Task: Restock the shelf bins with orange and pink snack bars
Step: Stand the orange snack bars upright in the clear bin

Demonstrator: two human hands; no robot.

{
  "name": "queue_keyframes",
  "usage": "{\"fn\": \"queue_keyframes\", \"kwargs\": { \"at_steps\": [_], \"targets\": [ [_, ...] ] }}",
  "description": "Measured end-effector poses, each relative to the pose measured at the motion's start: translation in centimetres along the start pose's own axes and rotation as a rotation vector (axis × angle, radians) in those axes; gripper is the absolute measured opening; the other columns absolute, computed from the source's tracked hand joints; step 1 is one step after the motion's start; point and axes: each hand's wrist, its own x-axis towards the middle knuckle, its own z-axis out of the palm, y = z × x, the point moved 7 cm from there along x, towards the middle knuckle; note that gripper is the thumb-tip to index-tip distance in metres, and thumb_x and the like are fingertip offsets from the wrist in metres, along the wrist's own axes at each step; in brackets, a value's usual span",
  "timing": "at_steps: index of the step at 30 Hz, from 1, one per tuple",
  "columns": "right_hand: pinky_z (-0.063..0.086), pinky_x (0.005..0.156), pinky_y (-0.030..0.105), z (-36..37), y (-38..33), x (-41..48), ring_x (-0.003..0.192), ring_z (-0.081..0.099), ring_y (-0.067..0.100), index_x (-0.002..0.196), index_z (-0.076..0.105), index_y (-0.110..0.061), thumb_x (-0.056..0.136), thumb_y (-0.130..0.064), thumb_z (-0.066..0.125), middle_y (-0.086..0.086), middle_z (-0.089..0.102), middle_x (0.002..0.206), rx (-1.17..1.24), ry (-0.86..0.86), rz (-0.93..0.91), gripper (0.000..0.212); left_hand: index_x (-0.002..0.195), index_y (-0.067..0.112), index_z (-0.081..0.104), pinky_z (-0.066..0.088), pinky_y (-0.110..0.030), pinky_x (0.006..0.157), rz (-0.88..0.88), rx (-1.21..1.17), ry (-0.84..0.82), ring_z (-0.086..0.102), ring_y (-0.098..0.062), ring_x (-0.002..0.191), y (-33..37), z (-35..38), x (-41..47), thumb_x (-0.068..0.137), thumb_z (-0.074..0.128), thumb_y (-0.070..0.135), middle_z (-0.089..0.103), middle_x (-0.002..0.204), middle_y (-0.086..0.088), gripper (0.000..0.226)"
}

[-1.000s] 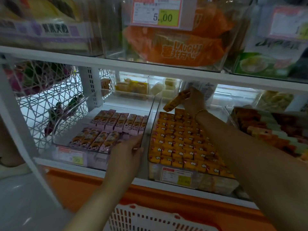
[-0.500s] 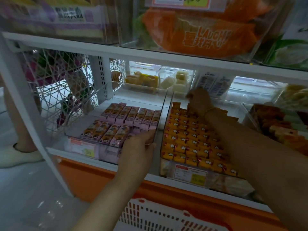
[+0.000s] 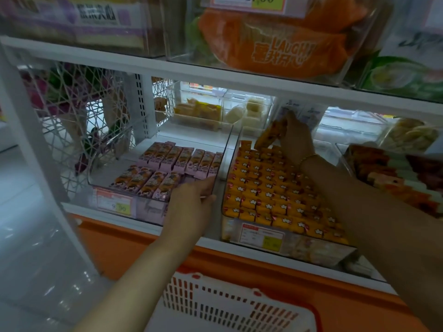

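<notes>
Two-bin shelf (left hand grips pink bin); right hand pinches one bar.

One camera only, riding on the person's head, wide lens tipped forward and down, right up close to the middle shelf, the upper shelf cutting across the top and the basket rim just nudging the bottom edge.
</notes>
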Motion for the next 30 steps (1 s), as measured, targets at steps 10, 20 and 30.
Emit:
{"fn": "queue_keyframes", "kwargs": {
  "at_steps": [10, 20, 30],
  "targets": [
    [0.058, 0.072, 0.029, -7.3, -1.1, -10.7, 0.078, 0.067, 0.019, 0.086, 0.056, -0.01, 0.098, -0.009, 0.047, 0.011, 0.065, 0.091, 0.972, -0.09, 0.505, 0.015, 0.124, 0.026, 0.058, 0.047, -0.016, 0.091, -0.047, -0.317, -0.067, 0.057, 0.004, 0.105, 3.7, 2.1, -3.1, 0.087, 0.062, 0.036, 0.061, 0.116, 0.016, 0.039],
    [0.056, 0.061, 0.021, -9.2, -1.2, -16.6, 0.068, 0.069, 0.013, 0.089, 0.059, 0.0, 0.096, -0.012, 0.049, 0.007, 0.07, 0.079, 1.118, -0.34, 0.641, 0.017, 0.089, -0.002, 0.066, 0.054, -0.019, 0.06, -0.321, -0.542, -0.446, 0.071, -0.019, 0.07, 2.6, 4.2, -4.6, 0.086, 0.064, 0.004, 0.072, 0.073, -0.01, 0.008],
    [0.056, 0.051, 0.023, -8.7, -1.2, -17.1, 0.06, 0.068, 0.023, 0.099, 0.057, 0.003, 0.1, -0.02, 0.04, 0.022, 0.066, 0.081, 1.2, -0.325, 0.765, 0.028, 0.081, 0.004, 0.067, 0.058, -0.025, 0.064, -0.368, -0.488, -0.452, 0.071, -0.018, 0.068, 2.1, 4.3, -4.5, 0.09, 0.059, 0.004, 0.072, 0.073, -0.01, 0.012]
  ]
}}
